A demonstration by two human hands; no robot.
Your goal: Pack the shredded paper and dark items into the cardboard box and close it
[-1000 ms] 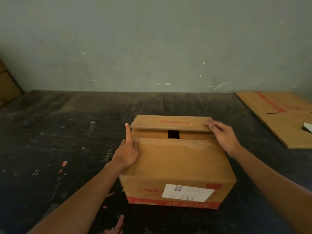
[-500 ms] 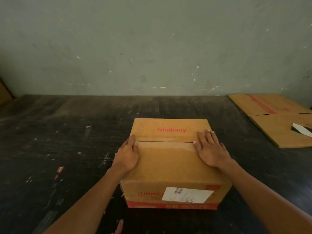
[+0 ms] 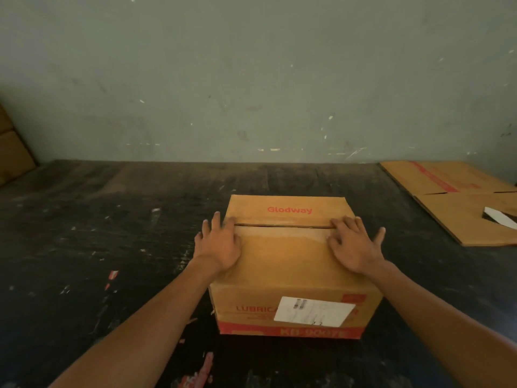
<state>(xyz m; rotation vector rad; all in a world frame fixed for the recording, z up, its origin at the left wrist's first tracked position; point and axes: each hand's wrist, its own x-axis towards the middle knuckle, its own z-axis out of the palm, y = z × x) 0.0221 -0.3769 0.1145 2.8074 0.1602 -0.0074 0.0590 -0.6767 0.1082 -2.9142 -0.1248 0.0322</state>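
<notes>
A dark table (image 3: 112,219) holds flat cardboard (image 3: 458,203) far right and the box (image 3: 285,264) in the middle, flaps down. Left hand (image 3: 219,245) and right hand (image 3: 354,247) lie flat on top, fingers spread wider than before, maybe pressing. Nothing is gripped.

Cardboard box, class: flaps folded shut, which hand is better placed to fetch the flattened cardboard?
Right hand: it presses the cardboard box on the side nearest the flattened cardboard; the left hand is farther.
</notes>
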